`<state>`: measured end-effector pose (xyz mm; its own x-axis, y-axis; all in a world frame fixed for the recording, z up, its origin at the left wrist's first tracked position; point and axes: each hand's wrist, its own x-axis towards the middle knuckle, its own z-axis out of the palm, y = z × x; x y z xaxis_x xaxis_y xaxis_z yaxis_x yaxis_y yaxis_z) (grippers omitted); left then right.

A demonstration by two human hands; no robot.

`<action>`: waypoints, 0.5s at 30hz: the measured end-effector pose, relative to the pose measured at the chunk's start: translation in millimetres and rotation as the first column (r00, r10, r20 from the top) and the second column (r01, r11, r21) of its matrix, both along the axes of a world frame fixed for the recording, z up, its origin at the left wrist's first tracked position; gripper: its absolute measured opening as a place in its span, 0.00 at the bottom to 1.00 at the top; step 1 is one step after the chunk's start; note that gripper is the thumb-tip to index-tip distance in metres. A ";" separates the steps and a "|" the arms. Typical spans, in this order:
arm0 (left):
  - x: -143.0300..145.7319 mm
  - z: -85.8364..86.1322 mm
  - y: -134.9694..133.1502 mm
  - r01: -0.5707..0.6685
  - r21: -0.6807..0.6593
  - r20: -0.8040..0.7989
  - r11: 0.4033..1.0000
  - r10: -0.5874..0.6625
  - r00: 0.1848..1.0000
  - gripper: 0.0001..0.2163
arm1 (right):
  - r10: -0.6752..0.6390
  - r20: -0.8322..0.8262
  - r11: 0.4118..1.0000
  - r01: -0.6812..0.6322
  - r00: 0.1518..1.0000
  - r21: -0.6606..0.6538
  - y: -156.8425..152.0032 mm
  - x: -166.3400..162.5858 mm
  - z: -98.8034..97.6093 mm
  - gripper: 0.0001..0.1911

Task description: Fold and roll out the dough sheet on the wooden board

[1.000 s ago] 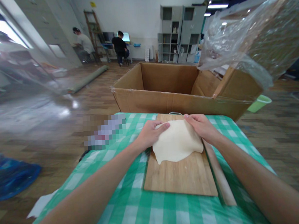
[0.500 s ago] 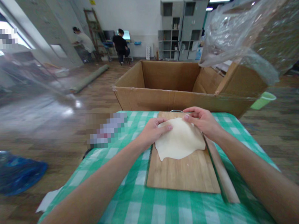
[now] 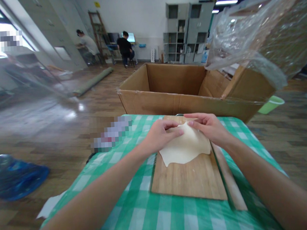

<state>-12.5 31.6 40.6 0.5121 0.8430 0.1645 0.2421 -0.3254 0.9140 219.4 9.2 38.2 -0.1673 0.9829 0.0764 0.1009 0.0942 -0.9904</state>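
A thin sheet of pale dough [image 3: 184, 149] lies on a wooden cutting board [image 3: 188, 183], its far edge gathered between my hands. My left hand [image 3: 162, 133] pinches that edge from the left, thumb on top. From the right, my right hand [image 3: 207, 126] grips the edge close beside it, thumb and fingers together. The dough's near edge is wavy and rests flat on the board. Along the board's right side a wooden rolling pin [image 3: 230, 181] lies on the checked tablecloth [image 3: 138, 212], partly under my right forearm.
Beyond the table stands a large open cardboard box [image 3: 168, 99], with a plastic-wrapped panel [image 3: 280, 36] at its right. A blurred-out item [image 3: 112, 134] is on the table's far left. Blue plastic [image 3: 17, 177] lies on the floor. Several people [image 3: 125, 47] are in the background.
My left hand has moved right and slightly inward, closer to my right hand. The dough's far edge is now drawn up into a small peak between them.
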 end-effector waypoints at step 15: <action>2.9 15.0 -35.6 0.414 0.710 -0.540 0.570 0.062 0.840 0.06 | 0.249 0.747 0.925 -0.379 0.617 0.005 -31.6 19.3 66.9 0.05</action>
